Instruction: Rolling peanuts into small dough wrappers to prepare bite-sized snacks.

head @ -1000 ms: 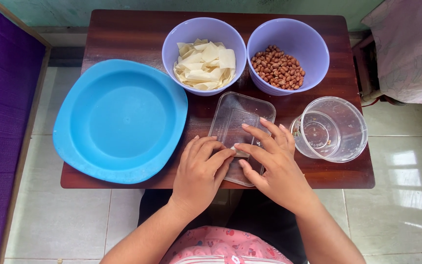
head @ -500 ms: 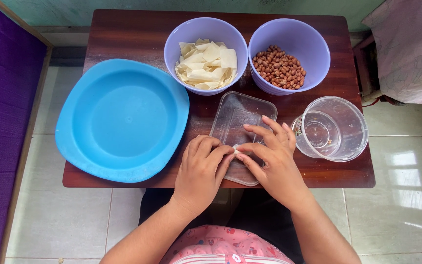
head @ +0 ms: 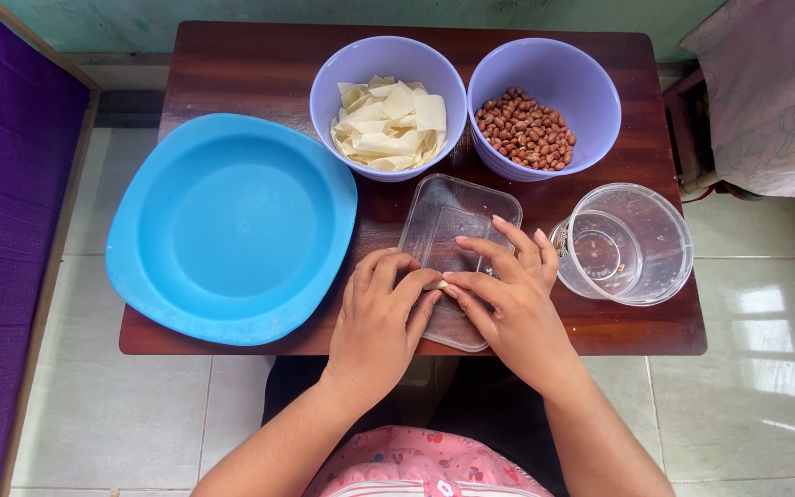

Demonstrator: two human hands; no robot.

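A blue plate (head: 232,230) sits left — two purple bowls behind, wrappers (head: 388,124) and peanuts (head: 524,129).

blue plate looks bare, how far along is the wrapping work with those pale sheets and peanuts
Early, it seems. Done: nothing finished shows; the round blue plastic plate holds no pieces. In hand: the left hand and right hand pinch a small pale piece over the clear rectangular plastic tray. Left: the lilac bowl of pale sheets and the lilac bowl of peanuts are well stocked.
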